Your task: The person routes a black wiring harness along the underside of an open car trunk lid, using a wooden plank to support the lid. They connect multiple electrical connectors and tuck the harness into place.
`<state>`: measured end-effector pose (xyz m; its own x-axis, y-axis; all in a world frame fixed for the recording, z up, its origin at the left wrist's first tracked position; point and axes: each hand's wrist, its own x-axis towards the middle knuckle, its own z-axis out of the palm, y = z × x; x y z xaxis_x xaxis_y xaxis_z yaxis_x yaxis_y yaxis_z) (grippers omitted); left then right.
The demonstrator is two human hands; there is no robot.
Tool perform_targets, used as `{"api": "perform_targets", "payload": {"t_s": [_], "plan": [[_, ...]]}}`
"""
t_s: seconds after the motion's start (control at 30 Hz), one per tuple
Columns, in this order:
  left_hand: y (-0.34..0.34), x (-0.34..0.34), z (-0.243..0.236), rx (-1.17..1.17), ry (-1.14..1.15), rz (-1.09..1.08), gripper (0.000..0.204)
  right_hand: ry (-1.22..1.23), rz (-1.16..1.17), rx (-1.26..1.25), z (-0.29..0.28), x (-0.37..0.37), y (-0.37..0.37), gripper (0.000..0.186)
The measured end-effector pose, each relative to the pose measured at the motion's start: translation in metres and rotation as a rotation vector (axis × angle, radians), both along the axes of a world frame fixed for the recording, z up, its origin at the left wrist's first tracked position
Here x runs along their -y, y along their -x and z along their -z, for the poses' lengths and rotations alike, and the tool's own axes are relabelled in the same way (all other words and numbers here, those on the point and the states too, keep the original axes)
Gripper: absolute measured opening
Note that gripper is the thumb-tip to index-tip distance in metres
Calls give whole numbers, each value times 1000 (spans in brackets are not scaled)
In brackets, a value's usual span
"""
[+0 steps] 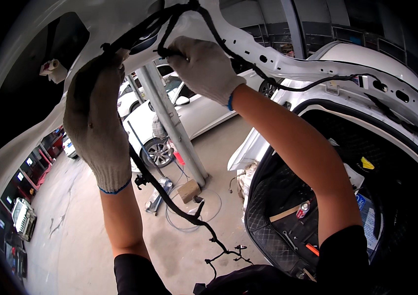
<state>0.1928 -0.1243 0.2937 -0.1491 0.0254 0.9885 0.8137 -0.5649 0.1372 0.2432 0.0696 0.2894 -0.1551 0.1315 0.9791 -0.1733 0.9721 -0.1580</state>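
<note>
A black wiring harness (172, 206) runs along the white raised lid (278, 64) overhead and dangles down through the middle. My left hand (98, 123), in a stained pale knit glove, reaches up at upper left, its fingers closed on the harness beneath the lid, partly hidden. My right hand (199, 66), also gloved, pinches a branch of the harness just right of it, beside an opening in the lid. A small pale fitting (54, 71) hangs in the dark opening at left.
An open trunk (282, 236) at right holds a spray can (303, 210), a wrench and other items. A metal post (172, 123) stands before a white car (209, 118). A floor jack (159, 194), a cardboard box (189, 191) and hoses lie on the floor. Other vehicles line the left.
</note>
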Motion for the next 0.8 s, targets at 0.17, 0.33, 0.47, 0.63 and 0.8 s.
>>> {"api": "perform_targets", "payload": {"t_s": [0.17,0.33,0.47,0.63,0.8], "plan": [[-3,-2,2,7,-7,86,23,48,-186,74,-1,0,1,20],[-5,-6,5,-21,-19,73,24,242,-468,166,-4,0,9,23],[-8,-4,14,40,-6,11,22,304,-492,110,-7,10,14,24],[-12,-4,23,42,-26,-63,24,56,-242,25,-2,24,11,25],[-12,-11,28,-10,-21,-133,24,-210,-224,-112,2,26,24,28]]}}
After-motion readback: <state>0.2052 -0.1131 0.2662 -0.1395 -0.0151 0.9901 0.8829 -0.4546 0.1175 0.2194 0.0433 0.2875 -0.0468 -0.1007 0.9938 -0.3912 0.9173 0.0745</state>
